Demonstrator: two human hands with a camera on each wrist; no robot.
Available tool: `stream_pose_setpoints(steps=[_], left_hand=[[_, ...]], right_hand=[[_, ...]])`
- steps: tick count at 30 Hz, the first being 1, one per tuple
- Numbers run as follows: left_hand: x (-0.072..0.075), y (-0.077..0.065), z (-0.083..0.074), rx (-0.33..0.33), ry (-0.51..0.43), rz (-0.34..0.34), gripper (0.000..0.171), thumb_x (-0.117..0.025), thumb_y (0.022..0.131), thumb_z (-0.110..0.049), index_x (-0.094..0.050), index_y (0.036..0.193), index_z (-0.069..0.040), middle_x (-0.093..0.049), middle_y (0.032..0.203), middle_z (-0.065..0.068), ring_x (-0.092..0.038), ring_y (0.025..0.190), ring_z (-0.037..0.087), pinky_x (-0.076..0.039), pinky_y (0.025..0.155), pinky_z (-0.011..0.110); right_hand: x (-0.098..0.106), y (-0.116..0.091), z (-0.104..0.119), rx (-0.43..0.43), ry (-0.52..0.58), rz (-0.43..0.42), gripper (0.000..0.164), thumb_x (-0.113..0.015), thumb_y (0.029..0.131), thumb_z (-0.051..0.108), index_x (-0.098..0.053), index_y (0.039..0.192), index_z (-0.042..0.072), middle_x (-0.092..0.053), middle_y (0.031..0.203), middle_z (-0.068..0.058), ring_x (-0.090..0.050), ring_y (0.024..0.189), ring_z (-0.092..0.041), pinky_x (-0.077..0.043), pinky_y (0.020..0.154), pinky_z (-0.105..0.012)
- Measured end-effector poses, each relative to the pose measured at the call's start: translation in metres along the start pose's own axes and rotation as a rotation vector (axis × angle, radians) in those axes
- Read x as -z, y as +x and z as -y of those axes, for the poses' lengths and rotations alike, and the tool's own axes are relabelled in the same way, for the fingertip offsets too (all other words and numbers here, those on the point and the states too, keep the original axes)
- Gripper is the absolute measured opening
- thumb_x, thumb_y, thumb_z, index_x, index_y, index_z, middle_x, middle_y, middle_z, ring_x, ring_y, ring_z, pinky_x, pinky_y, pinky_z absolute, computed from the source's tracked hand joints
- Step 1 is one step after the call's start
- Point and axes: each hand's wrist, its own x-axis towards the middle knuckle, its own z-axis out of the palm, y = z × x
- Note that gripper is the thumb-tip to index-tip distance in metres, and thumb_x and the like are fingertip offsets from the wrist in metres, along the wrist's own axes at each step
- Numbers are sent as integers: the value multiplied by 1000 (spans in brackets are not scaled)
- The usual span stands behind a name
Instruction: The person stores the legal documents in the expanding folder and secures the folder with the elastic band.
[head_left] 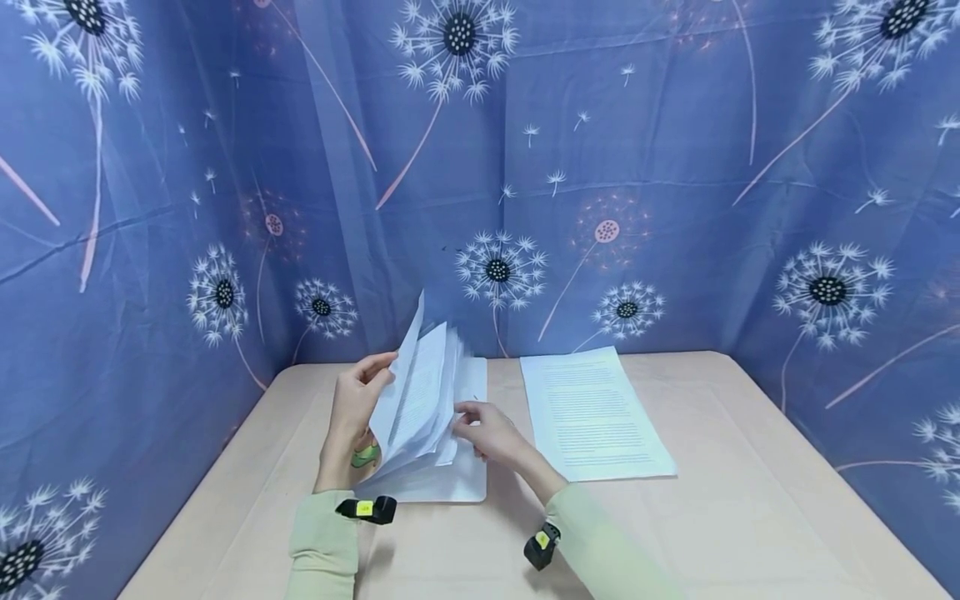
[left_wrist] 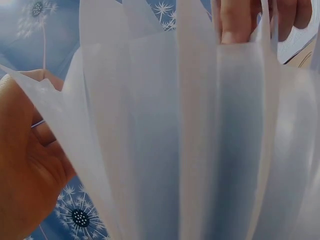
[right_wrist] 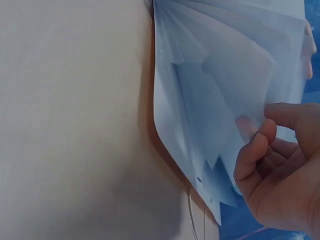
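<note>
A display book with translucent plastic sleeves stands partly open on the table, its white back cover lying flat. On the left side, my left hand holds up the front cover and some leaves, with the thumb on the inner side. A green printed figure shows beside that wrist. At the right edge of the fanned sleeves, my right hand pinches a sleeve between thumb and fingers. The right wrist view shows the pinched sleeve near the right fingertips. Printed text is visible on one inner page.
Right of the book, printed paper sheets lie flat on the pale tabletop. A blue curtain with dandelion prints encloses the back and sides. A thin cord hangs by the book's edge.
</note>
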Motion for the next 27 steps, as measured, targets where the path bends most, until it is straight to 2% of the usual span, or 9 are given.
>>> stream_pose_setpoints(steps=[5, 11, 14, 19, 27], left_hand=[[0, -7, -14, 8, 11, 7, 33, -55, 95, -4, -66, 126, 2, -66, 129, 18, -67, 101, 11, -50, 80, 13], [-1, -8, -14, 8, 17, 13, 34, -55, 95, -6, -66, 126, 1, -66, 131, 16, -66, 102, 11, -49, 79, 14], [-1, -9, -15, 11, 17, 14, 34, -55, 95, -5, -66, 126, 1, -66, 131, 16, -66, 106, 17, -49, 79, 14], [-1, -9, -16, 1, 4, 10, 34, -54, 95, -4, -66, 126, 3, -66, 130, 19, -66, 109, 24, -49, 79, 13], [0, -9, -14, 1, -4, 25, 34, -52, 97, -5, -65, 127, 3, -65, 131, 19, -67, 93, 4, -49, 79, 14]], right_hand=[[13, -10, -6, 38, -31, -8, 40, -62, 94, 20, -62, 131, 5, -65, 97, -6, -42, 45, -7, -39, 44, -21], [29, -20, -13, 44, -27, -10, 37, -62, 94, 16, -63, 128, 2, -66, 96, -8, -43, 47, -8, -39, 45, -20], [37, -22, -16, 47, -26, -14, 34, -61, 94, 14, -64, 126, 2, -66, 95, -9, -44, 48, -9, -39, 45, -20], [52, -26, -23, 65, -91, -36, 31, -61, 94, 13, -66, 123, 5, -66, 95, -9, -47, 50, -11, -41, 46, -21], [78, -39, -43, -2, -171, -97, 29, -62, 94, 13, -67, 122, 7, -67, 100, -8, -57, 54, -18, -41, 43, -22]])
